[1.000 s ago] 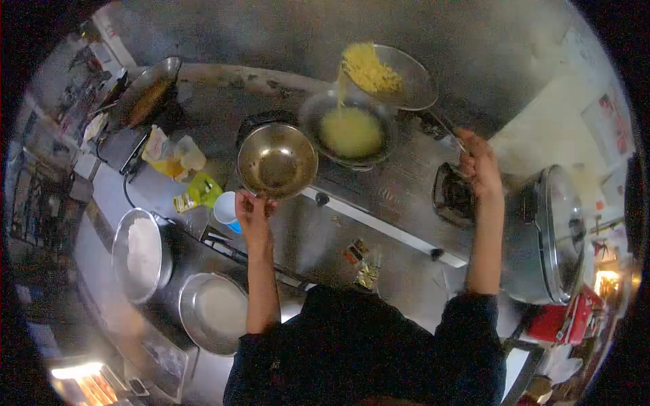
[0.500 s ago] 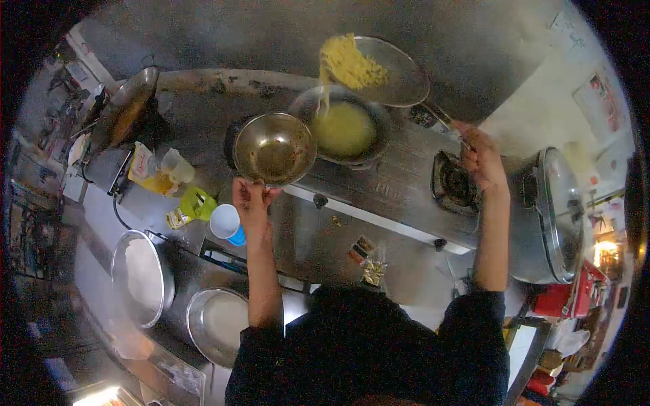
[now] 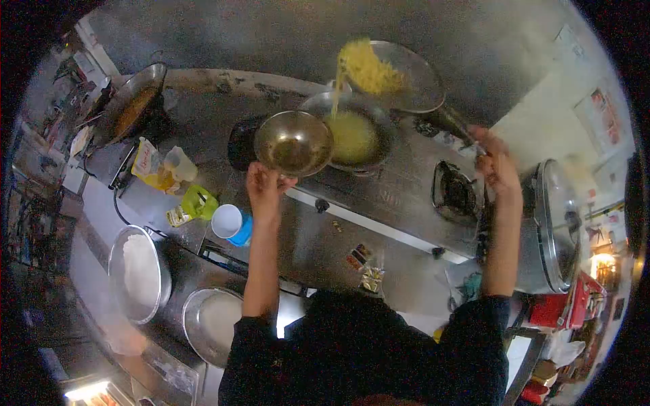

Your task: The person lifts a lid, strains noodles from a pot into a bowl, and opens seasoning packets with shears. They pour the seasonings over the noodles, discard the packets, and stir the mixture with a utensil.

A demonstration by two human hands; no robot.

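My left hand (image 3: 268,188) is closed on the near rim of a steel bowl (image 3: 294,145), tilted so its inside shows. My right hand (image 3: 496,162) grips the handle of a round strainer (image 3: 423,78), held up over the stove. Yellow noodles (image 3: 369,68) lie at the strainer's left side, and some strands hang down toward the wok (image 3: 382,152). Cloudy yellowish liquid (image 3: 352,139) fills the wok. The bowl overlaps the wok's left edge in view; whether they touch I cannot tell.
An unused-looking burner (image 3: 455,191) is at the right, beside a large lidded pot (image 3: 556,223). At the left are another wok (image 3: 132,108), a green packet (image 3: 198,202), a blue cup (image 3: 231,224) and two basins (image 3: 139,274) of white contents. Small packets (image 3: 371,277) lie near my body.
The steel bowl and my left hand have moved right, closer to the wok. The strainer with the noodles and my right hand have also shifted slightly right.
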